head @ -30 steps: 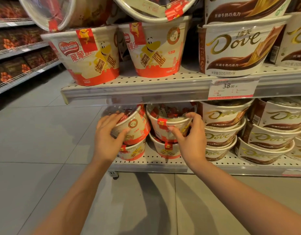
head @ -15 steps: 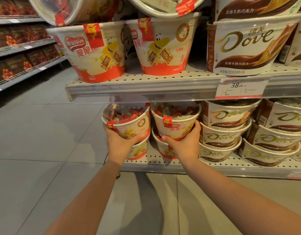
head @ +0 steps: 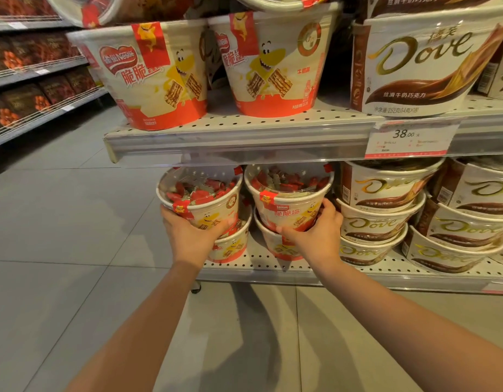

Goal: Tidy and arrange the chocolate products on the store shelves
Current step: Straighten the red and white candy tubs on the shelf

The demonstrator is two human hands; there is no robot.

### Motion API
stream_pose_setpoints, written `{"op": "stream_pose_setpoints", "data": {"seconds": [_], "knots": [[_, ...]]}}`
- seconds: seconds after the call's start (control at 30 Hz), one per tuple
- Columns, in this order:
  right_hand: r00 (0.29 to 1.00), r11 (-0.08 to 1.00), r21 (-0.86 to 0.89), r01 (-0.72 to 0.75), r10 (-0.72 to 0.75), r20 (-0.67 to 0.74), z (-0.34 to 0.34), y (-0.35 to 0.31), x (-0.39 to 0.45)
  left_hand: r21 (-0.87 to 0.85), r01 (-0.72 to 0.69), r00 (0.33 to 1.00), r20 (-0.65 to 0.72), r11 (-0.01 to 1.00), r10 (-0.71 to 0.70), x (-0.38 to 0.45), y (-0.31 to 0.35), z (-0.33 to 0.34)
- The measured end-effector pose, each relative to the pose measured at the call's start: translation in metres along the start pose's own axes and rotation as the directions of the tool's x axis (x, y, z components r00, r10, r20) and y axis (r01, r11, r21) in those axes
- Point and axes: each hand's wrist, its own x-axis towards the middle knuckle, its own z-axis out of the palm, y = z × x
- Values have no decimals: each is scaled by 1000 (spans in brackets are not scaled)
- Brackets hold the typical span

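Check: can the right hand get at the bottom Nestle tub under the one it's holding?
Probably not yet: the right hand grips the top tub, which sits on the bottom tub.

The wafer tubs (head: pixel 294 205) are cream with a red-orange band at the base, red tape tabs and a yellow cartoon figure; red wrappers show through their clear lids. The Dove tubs (head: pixel 423 63) are white with gold lettering and a brown swirl. The price tag (head: pixel 409 140) is white, edged red. The shelf (head: pixel 244 131) is pale, dotted with holes.

Six Nestle tubs (head: pixel 162 77), about eight Dove tubs (head: pixel 420 63), two hands (head: pixel 189 239)
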Motion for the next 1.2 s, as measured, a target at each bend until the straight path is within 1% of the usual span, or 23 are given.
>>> {"op": "stream_pose_setpoints", "data": {"seconds": [0.1, 0.2, 0.3, 0.43, 0.57, 0.7, 0.9, 1.1, 1.2], "knots": [[998, 996, 89, -21, 15, 67, -4, 0, 3, -17, 15, 997, 72, 1000, -14, 0, -1, -3], [994, 995, 97, -34, 23, 109, -5, 2, 5, -26, 9, 993, 114, 1000, -6, 0, -3, -4], [997, 998, 61, -11, 7, 74, -4, 3, 5, 11, 5, 996, 85, 1000, -6, 1, -7, -5], [999, 999, -41, 25, -23, 45, -4, 1, 7, 48, 31, 998, 57, 998, -33, 2, -6, -3], [997, 1000, 30, 0, -2, 75, -6, 2, 8, -3, 30, 994, 107, 1000, -29, 0, -7, -1], [990, 998, 64, -17, 8, 138, -11, 4, 8, -37, 14, 996, 91, 999, -11, -4, -5, 0], [995, 996, 94, 1, -11, 102, -9, 10, 5, -47, 26, 994, 104, 999, -21, -7, -4, -3], [995, 999, 39, 30, -34, 90, -6, 9, 5, -16, 23, 995, 94, 1000, -21, -7, 0, -1], [998, 999, 24, 27, -28, 56, -5, 7, 5, -3, 12, 998, 56, 1000, -12, -8, 3, 4]]}}
